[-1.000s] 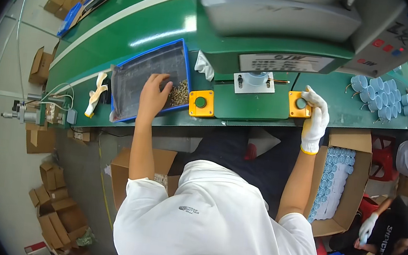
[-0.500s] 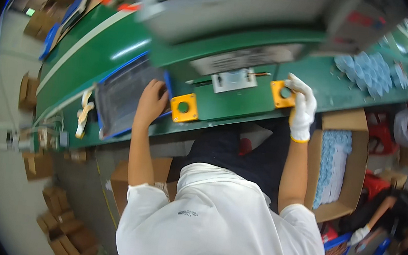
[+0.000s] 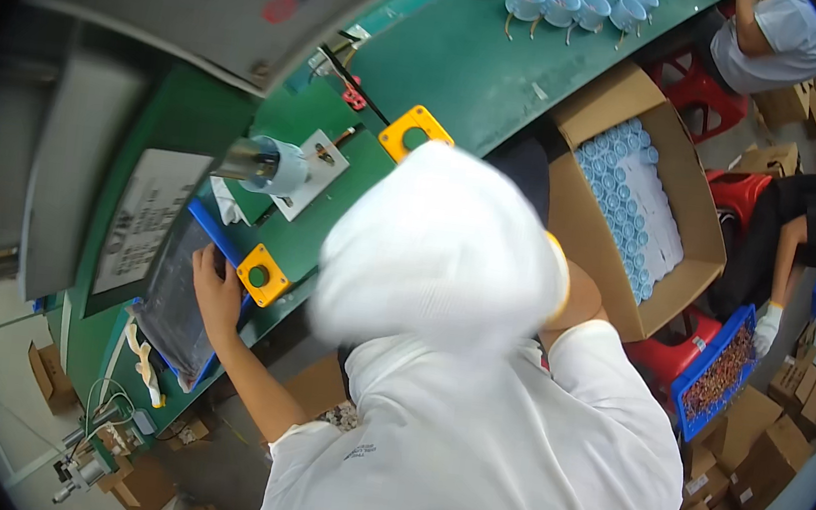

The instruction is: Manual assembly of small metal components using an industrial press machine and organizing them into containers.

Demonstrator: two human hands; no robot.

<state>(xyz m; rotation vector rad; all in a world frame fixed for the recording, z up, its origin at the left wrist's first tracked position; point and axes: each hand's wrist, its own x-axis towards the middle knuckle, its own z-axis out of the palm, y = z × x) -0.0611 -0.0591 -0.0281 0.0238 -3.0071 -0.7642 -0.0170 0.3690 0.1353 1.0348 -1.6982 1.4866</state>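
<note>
My bare left hand (image 3: 216, 292) rests over the edge of a blue-rimmed dark tray (image 3: 177, 289), fingers apart, beside a yellow button box with a green button (image 3: 260, 276). My right hand (image 3: 439, 249), in a white glove, is raised close to the camera and heavily smeared, so its fingers cannot be read. It hides part of the bench and sits just in front of a second yellow button box (image 3: 410, 130). Between the boxes, a light blue cup (image 3: 287, 170) is under a shiny metal cylinder (image 3: 238, 159), at a white fixture plate (image 3: 321, 177).
A large grey machine housing (image 3: 210, 1) stands over the bench. Several light blue cups with wire leads (image 3: 561, 7) stand at the far end. At right are an open carton (image 3: 686, 287) of blue cups, red stools (image 3: 698, 92), and a co-worker (image 3: 814, 221) by a blue bin (image 3: 689, 398).
The view has turned and shifted. My right hand has left the right button box and come up near the camera. My left hand stays by the tray. The blue cup now shows at the fixture.
</note>
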